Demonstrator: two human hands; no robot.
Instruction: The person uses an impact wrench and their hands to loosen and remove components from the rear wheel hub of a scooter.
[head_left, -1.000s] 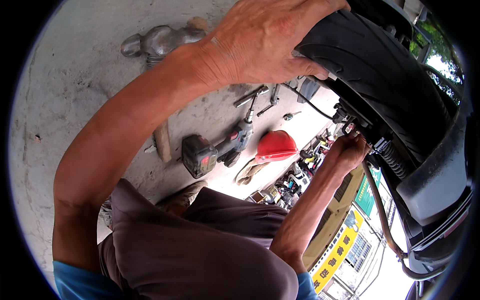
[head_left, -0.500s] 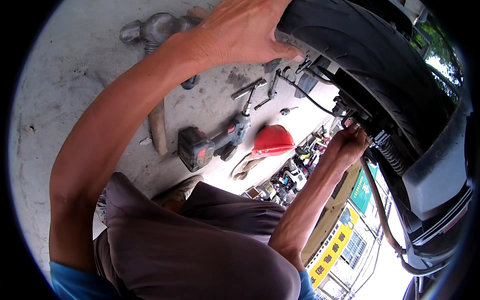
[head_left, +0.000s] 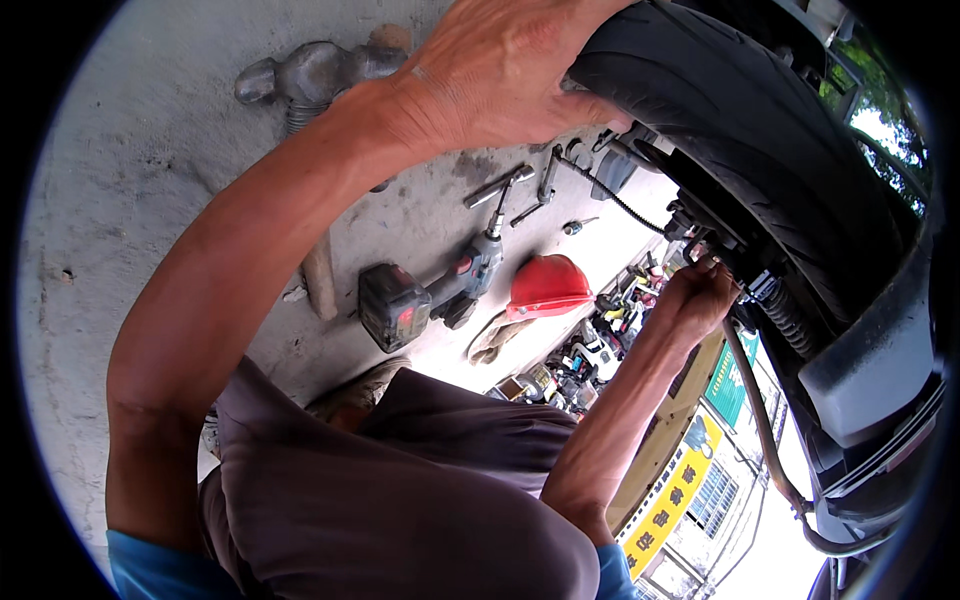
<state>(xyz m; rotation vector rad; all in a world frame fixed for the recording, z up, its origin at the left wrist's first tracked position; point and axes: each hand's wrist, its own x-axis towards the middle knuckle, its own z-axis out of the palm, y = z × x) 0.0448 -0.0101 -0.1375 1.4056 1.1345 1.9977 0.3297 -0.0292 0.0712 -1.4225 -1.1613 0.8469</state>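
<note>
My left hand grips the edge of a black rubber tire on a two-wheeler, thumb along its near side. Its other fingers run out of view at the top. My right hand is closed in a pinch beside the wheel's hub, just below a brake cable that ends near it. Whatever sits between those fingertips is too small and hidden to name. Close to the right hand are a coil spring shock absorber and a bent metal tube.
On the concrete floor lie a large hammer, partly behind my left arm, a cordless impact wrench, a socket wrench and a red helmet-like object. A grey fender curves at right. Parked scooters and a yellow sign stand beyond.
My left hand has shifted slightly right and down in the picture, still on the tire. The right hand keeps its pinch at nearly the same spot. The whole view has shifted a little.
</note>
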